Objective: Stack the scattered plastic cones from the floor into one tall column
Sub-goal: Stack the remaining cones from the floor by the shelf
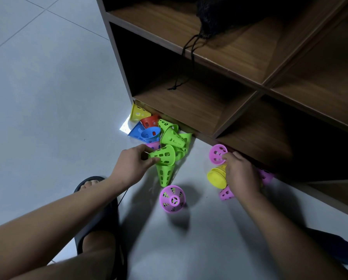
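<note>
Left forearm comes in from 8 o'clock, reaching toward 1 o'clock. Left hand [136, 160] is knuckles-up, its fingers [152, 161] curled narrow round the rim of a green cone [165, 155], which lies on its side, tip toward 3 o'clock. A second green cone [165, 175] lies touching it at 6 o'clock, narrow end down-frame.

Right forearm comes in from 5 o'clock, reaching toward 11 o'clock. Right hand [242, 175] is back-up and bent at the wrist, its fingertips [225, 158] on the rim of a pink cone [217, 154]. The palm covers part of a yellow cone [216, 178]. Can't tell if it grips either one, since the fingers' undersides are hidden.

A purple cone [172, 199] stands alone on the floor [38, 98] between the hands, at 6 o'clock. The cone pile [155, 130], yellow, red, blue and green, sits at 12 o'clock of the left hand, against the foot of the shelf unit [209, 110]. More pink cones poke out from under the right hand, partly hidden.

A mesh bag [213, 15] sits on an upper shelf, cut off, its cord hanging. A dark sandal [106, 215] is at 7 o'clock, half covered by the left arm.
</note>
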Available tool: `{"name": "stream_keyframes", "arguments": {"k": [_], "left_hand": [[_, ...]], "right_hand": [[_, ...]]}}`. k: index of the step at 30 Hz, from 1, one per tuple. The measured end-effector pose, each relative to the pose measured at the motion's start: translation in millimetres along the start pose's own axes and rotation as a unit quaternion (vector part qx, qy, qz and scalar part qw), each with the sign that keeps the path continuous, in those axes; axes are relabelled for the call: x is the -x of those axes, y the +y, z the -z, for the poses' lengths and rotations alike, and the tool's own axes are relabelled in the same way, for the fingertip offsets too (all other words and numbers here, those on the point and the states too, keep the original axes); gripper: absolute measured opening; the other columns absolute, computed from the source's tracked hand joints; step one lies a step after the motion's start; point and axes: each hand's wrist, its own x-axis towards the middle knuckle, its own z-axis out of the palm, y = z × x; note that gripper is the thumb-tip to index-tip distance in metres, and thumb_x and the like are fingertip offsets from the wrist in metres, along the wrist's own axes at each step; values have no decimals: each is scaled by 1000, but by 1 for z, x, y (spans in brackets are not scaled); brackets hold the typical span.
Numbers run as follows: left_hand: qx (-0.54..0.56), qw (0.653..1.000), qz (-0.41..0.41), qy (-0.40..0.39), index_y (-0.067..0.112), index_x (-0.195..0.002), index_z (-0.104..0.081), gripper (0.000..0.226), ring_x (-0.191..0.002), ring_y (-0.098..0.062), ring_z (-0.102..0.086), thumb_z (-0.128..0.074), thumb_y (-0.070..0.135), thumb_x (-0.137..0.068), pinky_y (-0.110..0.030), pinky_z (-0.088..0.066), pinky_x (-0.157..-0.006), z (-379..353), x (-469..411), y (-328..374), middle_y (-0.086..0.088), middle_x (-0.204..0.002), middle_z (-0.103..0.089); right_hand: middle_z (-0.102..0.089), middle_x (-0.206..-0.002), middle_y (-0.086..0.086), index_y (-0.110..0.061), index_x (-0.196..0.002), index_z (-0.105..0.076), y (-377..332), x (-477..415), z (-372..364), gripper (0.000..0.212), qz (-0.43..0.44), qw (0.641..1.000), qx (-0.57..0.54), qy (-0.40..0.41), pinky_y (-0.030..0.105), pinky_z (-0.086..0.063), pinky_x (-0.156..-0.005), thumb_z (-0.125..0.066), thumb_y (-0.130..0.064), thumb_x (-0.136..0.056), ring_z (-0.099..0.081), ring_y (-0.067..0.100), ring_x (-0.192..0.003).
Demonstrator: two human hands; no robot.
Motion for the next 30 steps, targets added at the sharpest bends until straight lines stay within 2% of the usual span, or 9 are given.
{"name": "stream_keyframes", "arguments": {"k": [3,8,11,13,17,19,22,25,30], "left_hand": [[14,1000,-13,-2,30,-110,-74,35,-77,0,-66,-79,56,-87,-16,-44,-65,13,6,1,14,-83,-72],[106,994,-35,-16,37,-106,-76,24,-83,-13,-74,-86,43,-85,-42,-60,-80,39,24,13,8,-89,-77],[155,986,-49,-31,34,-107,-78,24,-84,-15,-75,-88,34,-85,-41,-59,-80,57,40,28,9,-94,-80],[173,982,-67,-32,32,-105,-79,25,-82,-12,-72,-89,26,-83,-36,-57,-77,69,51,38,9,-95,-80],[177,976,-117,-51,28,-103,-79,30,-83,-18,-67,-91,15,-79,-29,-52,-72,85,66,51,3,-98,-77],[163,972,-149,-84,29,-104,-79,32,-83,-21,-66,-92,13,-79,-31,-51,-73,87,72,55,2,-98,-75],[164,965,-171,-116,29,-103,-79,34,-83,-21,-63,-92,11,-78,-37,-53,-74,83,74,61,3,-98,-71],[182,958,-181,-130,26,-104,-78,35,-82,-21,-62,-92,9,-77,-41,-53,-75,81,70,66,1,-97,-69],[185,949,-204,-152,24,-100,-78,34,-82,-23,-66,-92,5,-76,-29,-53,-74,84,67,72,-1,-93,-68]], "right_hand": [[-65,-101,11,-10,-104,-72,0,8,8,22,24,997,-55,41,38,-52,-63,-63,4,-91,-66,36,-79],[-60,-101,5,-13,-100,-68,-14,25,31,10,73,986,-136,70,34,-46,-72,-67,-4,-95,-59,24,-83],[-60,-95,-1,-14,-96,-68,-27,36,45,6,66,979,-177,76,23,-39,-71,-71,-9,-95,-57,18,-79],[-61,-86,-8,-18,-92,-68,-34,43,51,9,31,969,-232,76,22,-42,-69,-75,-14,-94,-57,11,-75],[-72,-83,-6,-21,-94,-70,-49,57,58,3,-107,889,-444,30,40,-58,-68,-73,-20,-96,-68,14,-78],[-71,-78,-1,-17,-93,-70,-54,64,60,6,-133,846,-516,19,37,-54,-64,-69,-16,-99,-65,13,-72],[-63,-69,6,-11,-93,-68,-55,73,60,9,-146,803,-578,3,32,-48,-62,-64,-12,-102,-58,17,-66],[-59,-69,11,-10,-95,-67,-48,80,59,11,-160,780,-606,1,38,-48,-67,-61,-14,-103,-56,23,-67],[-54,-70,13,-17,-87,-68,-42,83,67,11,-195,718,-668,-5,49,-42,-75,-68,-28,-92,-51,27,-67]]}}
